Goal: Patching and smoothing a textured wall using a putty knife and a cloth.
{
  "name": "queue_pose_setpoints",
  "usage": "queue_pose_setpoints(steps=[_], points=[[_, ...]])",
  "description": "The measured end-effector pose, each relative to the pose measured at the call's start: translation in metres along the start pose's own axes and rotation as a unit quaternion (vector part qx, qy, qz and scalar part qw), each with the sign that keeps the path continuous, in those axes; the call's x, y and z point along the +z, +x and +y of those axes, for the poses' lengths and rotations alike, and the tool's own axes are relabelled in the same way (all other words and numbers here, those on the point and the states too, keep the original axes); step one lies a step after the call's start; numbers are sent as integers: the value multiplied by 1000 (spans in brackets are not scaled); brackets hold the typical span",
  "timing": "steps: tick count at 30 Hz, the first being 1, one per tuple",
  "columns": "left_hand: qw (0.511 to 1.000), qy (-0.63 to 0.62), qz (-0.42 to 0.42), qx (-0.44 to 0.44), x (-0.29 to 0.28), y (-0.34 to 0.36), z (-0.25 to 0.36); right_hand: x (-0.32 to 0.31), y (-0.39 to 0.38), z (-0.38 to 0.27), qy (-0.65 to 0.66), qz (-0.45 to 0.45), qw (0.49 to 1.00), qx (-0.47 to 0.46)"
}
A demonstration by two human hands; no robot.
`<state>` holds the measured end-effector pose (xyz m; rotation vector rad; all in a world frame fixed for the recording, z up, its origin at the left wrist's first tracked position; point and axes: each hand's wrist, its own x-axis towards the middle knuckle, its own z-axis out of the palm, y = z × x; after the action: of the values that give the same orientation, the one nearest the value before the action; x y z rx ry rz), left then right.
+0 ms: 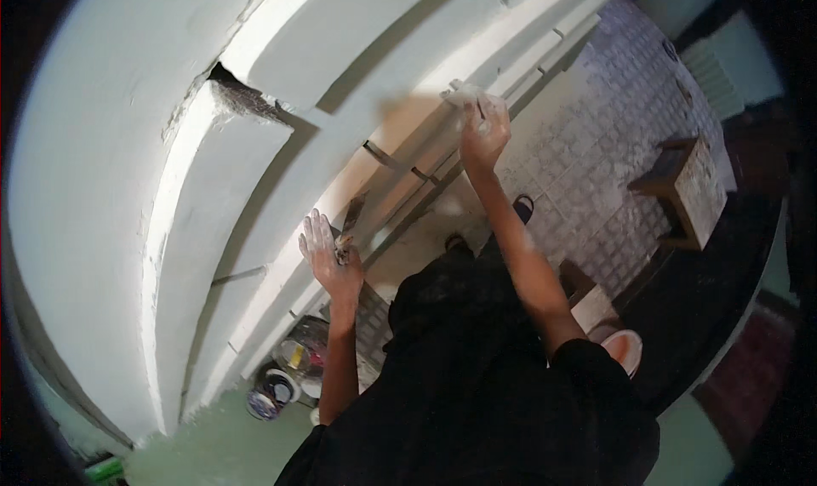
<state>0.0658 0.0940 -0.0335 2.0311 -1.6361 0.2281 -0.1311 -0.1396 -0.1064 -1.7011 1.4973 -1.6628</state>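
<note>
White-dusted fingers of my left hand (332, 263) stretch along the white moulded ledge (285, 256). A scraper (352, 215) with a dark flat blade is held at the thumb side of that hand, its handle mostly covered by the palm. Farther up and to the right, my right hand (485, 137) is closed on a pale flat piece (464, 93), pressed against the ledge; its exact kind does not show. Between the hands runs a tan, unpainted stretch (400, 158) with short dark slots across it.
A broken gap (242, 99) splits the upper white moulding. A wooden stool (689, 188) stands on the dusty tiled floor (596, 145) at right. Tubs (274, 392) sit below my left forearm, and an orange-lined bucket (624, 350) is beside my right elbow.
</note>
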Motion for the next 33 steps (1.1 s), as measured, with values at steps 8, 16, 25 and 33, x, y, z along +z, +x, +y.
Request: queue_pose_setpoints(steps=[8, 16, 25, 33], points=[[991, -66, -86, 81, -14, 15, -8, -11, 59, 13, 14, 223, 959, 172], [986, -86, -120, 80, -16, 29, -13, 0, 18, -15, 127, 58, 966, 217], [986, -124, -95, 63, -14, 23, -21, 18, 9, -31, 159, 140, 938, 273], [987, -105, -99, 71, -12, 23, -28, 33, -47, -71, 153, 142, 970, 124]])
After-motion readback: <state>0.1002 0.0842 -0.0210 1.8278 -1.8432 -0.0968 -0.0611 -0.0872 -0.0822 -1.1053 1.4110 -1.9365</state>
